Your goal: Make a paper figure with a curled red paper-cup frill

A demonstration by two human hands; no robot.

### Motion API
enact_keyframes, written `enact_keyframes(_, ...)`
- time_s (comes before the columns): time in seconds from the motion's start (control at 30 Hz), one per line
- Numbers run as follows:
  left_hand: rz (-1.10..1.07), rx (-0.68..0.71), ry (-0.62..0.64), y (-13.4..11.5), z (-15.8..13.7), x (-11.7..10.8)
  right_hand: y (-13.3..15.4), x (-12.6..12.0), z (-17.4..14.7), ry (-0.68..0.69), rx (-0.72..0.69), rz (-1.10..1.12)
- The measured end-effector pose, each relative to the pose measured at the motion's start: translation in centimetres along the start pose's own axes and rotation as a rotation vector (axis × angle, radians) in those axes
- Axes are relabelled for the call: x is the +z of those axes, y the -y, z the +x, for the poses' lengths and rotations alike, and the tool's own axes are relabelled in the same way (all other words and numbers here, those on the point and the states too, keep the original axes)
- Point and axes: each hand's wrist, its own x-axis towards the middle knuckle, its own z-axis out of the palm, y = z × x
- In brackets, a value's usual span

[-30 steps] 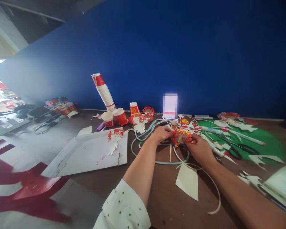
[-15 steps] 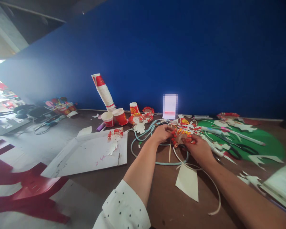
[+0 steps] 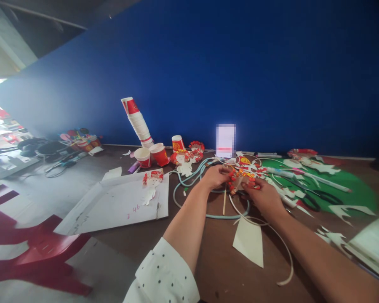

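My left hand point(image 3: 215, 176) and my right hand point(image 3: 262, 195) meet over the brown table, both with fingers closed on a paper cup cutout point(image 3: 238, 184) edged with red and orange curled strips. The left pinches its left side, the right its lower right edge. Part of the cutout is hidden behind my fingers. Under and around my hands lie a pale blue cable point(image 3: 180, 200), a thin wooden stick point(image 3: 225, 206) and a white cord point(image 3: 289, 252). A similar red-fringed cutout point(image 3: 153, 181) rests on a white board point(image 3: 113, 206) to the left.
A leaning stack of paper cups point(image 3: 139, 126) stands near the blue wall, with two upright cups point(image 3: 159, 155) before it. On the right, scissors point(image 3: 324, 197) and markers lie on a green mat point(image 3: 364, 189) among paper scraps. A cream paper piece point(image 3: 249, 244) lies in front.
The cutout has turned slightly between my fingers, and more of its inner face shows. Both hands have stayed almost in place.
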Motion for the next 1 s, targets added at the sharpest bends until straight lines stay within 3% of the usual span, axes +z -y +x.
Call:
enact_keyframes(0.27, -0.076, 0.131, 0.107, -0.4, -0.3, 0.0, -0.2, -0.1, 0.2, 0.021, 0.160, 0.296)
enact_keyframes(0.5, -0.032, 0.181, -0.091, -1.2, -0.7, 0.3, 0.5, -0.3, 0.4, -0.036, 0.230, 0.448)
enact_keyframes(0.77, 0.163, 0.290, -0.115, -1.4, -1.1, 2.1, 0.9, -0.3, 0.1, -0.051, 0.208, 0.467)
enact_keyframes(1.0, 0.403, 0.350, -0.234, -1.1, -1.4, 2.4, 0.5, -0.2, 0.0, -0.010, 0.084, 0.274)
